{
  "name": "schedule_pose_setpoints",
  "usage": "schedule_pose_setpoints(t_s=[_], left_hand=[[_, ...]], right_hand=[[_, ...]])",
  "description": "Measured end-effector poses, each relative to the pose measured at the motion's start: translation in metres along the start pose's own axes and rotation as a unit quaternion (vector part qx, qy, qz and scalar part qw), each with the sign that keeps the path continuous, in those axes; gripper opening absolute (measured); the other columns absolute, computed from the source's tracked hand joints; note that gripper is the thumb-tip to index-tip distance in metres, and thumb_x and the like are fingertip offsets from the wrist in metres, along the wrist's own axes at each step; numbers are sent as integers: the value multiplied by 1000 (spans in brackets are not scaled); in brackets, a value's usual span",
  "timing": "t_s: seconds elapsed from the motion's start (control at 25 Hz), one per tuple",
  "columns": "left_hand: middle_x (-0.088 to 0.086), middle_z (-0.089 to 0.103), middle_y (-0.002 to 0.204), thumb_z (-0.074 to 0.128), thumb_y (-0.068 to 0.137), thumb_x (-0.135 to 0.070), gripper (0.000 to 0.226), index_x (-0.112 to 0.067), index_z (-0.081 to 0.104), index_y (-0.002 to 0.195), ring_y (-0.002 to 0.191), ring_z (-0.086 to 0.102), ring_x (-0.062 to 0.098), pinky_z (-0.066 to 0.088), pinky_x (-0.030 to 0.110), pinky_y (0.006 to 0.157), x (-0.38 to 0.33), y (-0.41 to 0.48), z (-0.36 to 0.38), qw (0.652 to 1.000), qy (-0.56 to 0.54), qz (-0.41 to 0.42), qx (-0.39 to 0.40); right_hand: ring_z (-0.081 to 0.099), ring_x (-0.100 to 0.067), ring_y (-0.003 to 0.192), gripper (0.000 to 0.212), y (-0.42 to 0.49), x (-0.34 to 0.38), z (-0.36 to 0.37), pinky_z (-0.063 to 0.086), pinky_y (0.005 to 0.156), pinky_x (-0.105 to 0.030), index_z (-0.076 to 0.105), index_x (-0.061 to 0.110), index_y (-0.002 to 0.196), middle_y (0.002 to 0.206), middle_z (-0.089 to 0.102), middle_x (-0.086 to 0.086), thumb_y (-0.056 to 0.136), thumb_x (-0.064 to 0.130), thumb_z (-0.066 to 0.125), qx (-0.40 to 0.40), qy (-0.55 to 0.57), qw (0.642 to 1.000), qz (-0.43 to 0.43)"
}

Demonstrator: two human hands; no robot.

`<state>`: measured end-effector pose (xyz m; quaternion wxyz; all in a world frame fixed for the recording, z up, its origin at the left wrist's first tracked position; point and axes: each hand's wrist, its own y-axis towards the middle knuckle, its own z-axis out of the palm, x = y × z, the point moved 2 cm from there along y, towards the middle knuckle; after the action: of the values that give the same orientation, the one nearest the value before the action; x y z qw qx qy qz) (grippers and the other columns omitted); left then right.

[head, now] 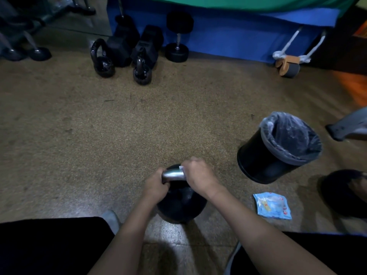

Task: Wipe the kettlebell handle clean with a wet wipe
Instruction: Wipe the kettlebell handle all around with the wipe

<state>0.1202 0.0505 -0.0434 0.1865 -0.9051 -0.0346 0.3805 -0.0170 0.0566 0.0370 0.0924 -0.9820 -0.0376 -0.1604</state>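
Steadying the black round kettlebell (179, 203) on the floor with my left hand (155, 185) curled round its silver metal handle (173, 175), I grip the white wet wipe (182, 169) around the bar in my right hand (198, 173), mid-wipe, judging I must next slide along it.

Black kettlebell (180, 205) standing upright on the floor, its round body sitting low, right beneath both sets of fingers. The handle (173, 175) is bare silvery metal arching over the top, and only a short shiny stretch shows between the two grips. The left hand (155, 185) curls round one end, the right hand (198, 173) wraps the other. The wet wipe (182, 168) is white and bunched (just a small edge peeks out), pressed to the handle under the right fingers.
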Motion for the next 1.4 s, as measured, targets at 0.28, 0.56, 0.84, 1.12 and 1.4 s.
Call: schedule_pose_setpoints(t_s=[0.28, 0.56, 0.84, 1.12, 1.4], left_hand=[[10, 64, 108, 56, 82, -6, 33, -14, 53, 114, 103, 59, 29, 43, 31, 84, -1, -1, 2, 1000, -5, 9, -13], [8, 62, 107, 53, 82, -2, 33, -14, 52, 113, 100, 58, 25, 40, 27, 81, 0, -1, 3, 999, -40, 8, -3], [10, 61, 110, 52, 83, -2, 34, -12, 51, 115, 102, 57, 24, 35, 23, 79, 0, -1, 4, 999, -41, 15, -9], [12, 57, 117, 50, 85, 0, 39, -12, 47, 122, 107, 54, 25, 35, 23, 84, -2, -3, 4, 998, -64, 8, 2], [12, 57, 116, 48, 85, 0, 38, -12, 47, 121, 106, 54, 25, 38, 28, 88, 0, -3, 6, 997, -75, 5, 4]], right_hand=[[57, -32, 103, 26, -4, -1, -1, 44, 82, -34, 56, 13, 111, 111, 59, -14, 89, 7, 42, 47, -9, 999, 5], [58, -27, 102, 28, -12, -2, 9, 45, 87, -33, 62, 18, 112, 110, 62, -7, 89, 10, 48, -11, 20, 1000, -18], [58, -24, 107, 34, -24, 2, 15, 45, 89, -30, 62, 18, 117, 116, 63, -3, 88, 8, 48, -58, 31, 997, -40], [53, -24, 105, 35, -26, 0, 22, 46, 86, -32, 61, 15, 117, 114, 57, -2, 85, 6, 52, -83, -10, 996, -22], [59, -24, 86, 36, -27, 4, 26, 53, 73, -27, 71, 14, 103, 97, 68, 0, 72, -3, 61, -154, 1, 987, -45]])
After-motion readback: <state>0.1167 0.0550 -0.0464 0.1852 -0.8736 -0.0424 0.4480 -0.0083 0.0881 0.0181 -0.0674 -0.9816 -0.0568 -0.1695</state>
